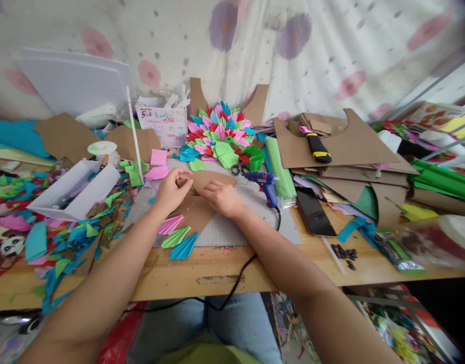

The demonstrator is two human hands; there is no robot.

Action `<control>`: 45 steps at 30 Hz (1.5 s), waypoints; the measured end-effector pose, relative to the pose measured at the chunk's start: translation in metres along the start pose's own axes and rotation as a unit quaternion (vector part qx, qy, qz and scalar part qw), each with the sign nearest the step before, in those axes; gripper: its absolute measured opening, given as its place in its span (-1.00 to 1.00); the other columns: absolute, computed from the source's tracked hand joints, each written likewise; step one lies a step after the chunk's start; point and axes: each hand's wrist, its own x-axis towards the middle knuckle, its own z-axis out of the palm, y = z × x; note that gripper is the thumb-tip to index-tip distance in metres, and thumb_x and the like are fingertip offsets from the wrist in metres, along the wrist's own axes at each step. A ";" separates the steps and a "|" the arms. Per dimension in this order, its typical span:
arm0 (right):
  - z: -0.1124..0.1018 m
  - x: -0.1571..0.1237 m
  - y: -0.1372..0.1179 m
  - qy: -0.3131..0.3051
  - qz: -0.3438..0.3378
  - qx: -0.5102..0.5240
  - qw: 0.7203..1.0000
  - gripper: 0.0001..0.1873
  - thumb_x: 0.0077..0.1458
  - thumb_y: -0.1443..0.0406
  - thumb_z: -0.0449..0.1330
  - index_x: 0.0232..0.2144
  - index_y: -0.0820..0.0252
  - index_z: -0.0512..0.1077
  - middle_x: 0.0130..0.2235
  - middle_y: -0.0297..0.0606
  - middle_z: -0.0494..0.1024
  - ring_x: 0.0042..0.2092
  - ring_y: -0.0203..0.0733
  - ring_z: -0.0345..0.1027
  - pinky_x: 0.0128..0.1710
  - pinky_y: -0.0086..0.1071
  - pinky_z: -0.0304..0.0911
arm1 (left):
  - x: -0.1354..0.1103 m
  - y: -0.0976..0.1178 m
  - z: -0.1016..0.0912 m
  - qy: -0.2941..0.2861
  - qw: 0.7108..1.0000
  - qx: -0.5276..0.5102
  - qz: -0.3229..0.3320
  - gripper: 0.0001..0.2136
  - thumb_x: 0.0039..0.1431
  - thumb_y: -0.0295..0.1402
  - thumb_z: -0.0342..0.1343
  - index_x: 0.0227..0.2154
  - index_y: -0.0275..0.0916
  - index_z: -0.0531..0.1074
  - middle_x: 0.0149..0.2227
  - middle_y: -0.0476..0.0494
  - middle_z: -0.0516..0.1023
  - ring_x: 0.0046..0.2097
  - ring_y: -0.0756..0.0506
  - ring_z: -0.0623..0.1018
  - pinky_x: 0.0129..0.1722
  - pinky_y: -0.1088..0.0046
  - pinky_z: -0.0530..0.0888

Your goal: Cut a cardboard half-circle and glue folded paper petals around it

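Observation:
My left hand and my right hand meet over a brown cardboard piece lying on a grey cutting mat. The fingers of both hands pinch and press the cardboard near its middle. Three folded paper darts lie at the cardboard's near-left edge: pink, green and blue. A blue glue gun stands just right of my right hand, with its black cord running off the table's front edge. Behind the cardboard sits a fan of multicoloured folded paper petals.
A white paper tray and many paper scraps cover the left side. On the right lie stacked cardboard sheets with a black and yellow utility knife, green paper rolls and a dark phone. Small scissors lie by the petals.

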 end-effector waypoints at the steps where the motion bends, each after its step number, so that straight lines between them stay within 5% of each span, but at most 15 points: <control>1: 0.000 0.000 -0.001 -0.002 0.001 -0.003 1.000 -0.75 0.23 0.34 -0.04 -0.29 0.18 0.45 -0.30 -0.20 0.48 -0.20 -0.22 0.22 -0.33 -0.42 0.07 | 0.000 0.000 0.000 0.003 1.000 0.009 0.001 -0.79 -0.01 -0.31 0.09 -0.27 -0.21 0.36 -0.40 -0.01 0.50 -0.34 -0.03 0.49 -0.34 0.43 0.40; 12: 0.007 0.001 0.001 0.072 0.129 -0.032 0.988 -0.72 0.20 0.24 0.00 -0.37 0.19 0.47 -0.34 -0.18 0.51 -0.24 -0.18 0.26 -0.35 -0.37 0.09 | 0.002 0.004 -0.001 0.017 0.993 -0.098 -0.069 -0.73 0.01 -0.21 0.08 -0.22 -0.18 0.28 -0.38 -0.02 0.46 -0.37 -0.03 0.50 -0.43 0.43 0.45; 29: 0.008 0.001 -0.003 0.065 0.146 -0.045 0.986 -0.73 0.19 0.27 -0.02 -0.36 0.20 0.46 -0.35 -0.19 0.50 -0.22 -0.20 0.25 -0.35 -0.40 0.05 | 0.000 0.008 0.000 0.024 0.982 -0.119 -0.143 -0.66 -0.21 -0.49 0.08 -0.26 -0.21 0.25 -0.50 0.07 0.40 -0.48 0.00 0.43 -0.45 0.48 0.35; 40: 0.004 0.003 -0.012 0.043 0.241 -0.010 0.969 -0.76 0.14 0.28 -0.01 -0.36 0.19 0.46 -0.33 -0.20 0.51 -0.22 -0.19 0.28 -0.34 -0.41 0.08 | 0.000 0.002 0.004 0.008 0.989 -0.099 -0.109 -0.62 -0.23 -0.51 0.06 -0.24 -0.22 0.23 -0.53 0.10 0.36 -0.46 -0.01 0.44 -0.40 0.45 0.39; 45: 0.002 0.002 -0.010 0.019 0.265 -0.002 0.964 -0.73 0.17 0.26 -0.04 -0.30 0.16 0.46 -0.25 -0.21 0.52 -0.14 -0.18 0.30 -0.29 -0.42 0.12 | 0.014 -0.013 -0.022 0.063 0.993 -0.043 -0.093 -0.73 -0.17 -0.44 0.08 -0.30 -0.24 0.30 -0.42 0.02 0.40 -0.38 -0.02 0.44 -0.32 0.42 0.42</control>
